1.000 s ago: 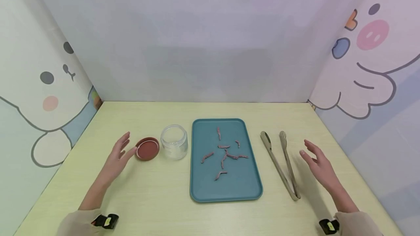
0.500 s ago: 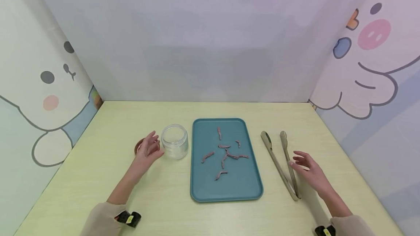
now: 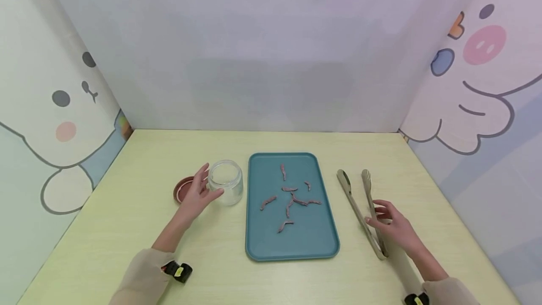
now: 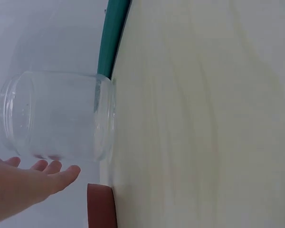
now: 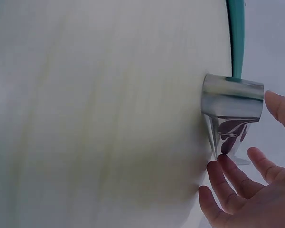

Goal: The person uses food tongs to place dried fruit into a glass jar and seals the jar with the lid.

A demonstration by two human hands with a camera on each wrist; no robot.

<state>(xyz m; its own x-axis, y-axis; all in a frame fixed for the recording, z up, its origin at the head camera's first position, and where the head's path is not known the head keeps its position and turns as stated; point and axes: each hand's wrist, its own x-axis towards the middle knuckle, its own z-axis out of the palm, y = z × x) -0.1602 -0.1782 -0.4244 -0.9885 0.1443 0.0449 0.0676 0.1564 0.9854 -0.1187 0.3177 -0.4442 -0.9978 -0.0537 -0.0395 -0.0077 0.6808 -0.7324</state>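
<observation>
My left hand [image 3: 195, 196] has advanced from the lid [image 3: 183, 190] to the jar [image 3: 226, 182], fingers relaxed beside the glass. My right hand [image 3: 391, 227] has closed on the tongs [image 3: 362, 211], fingers straight, touching the arms right of the tray [image 3: 315, 239].

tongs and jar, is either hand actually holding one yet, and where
Nothing is held. The right hand has its fingers at the tongs; the left hand is open beside the jar.
</observation>
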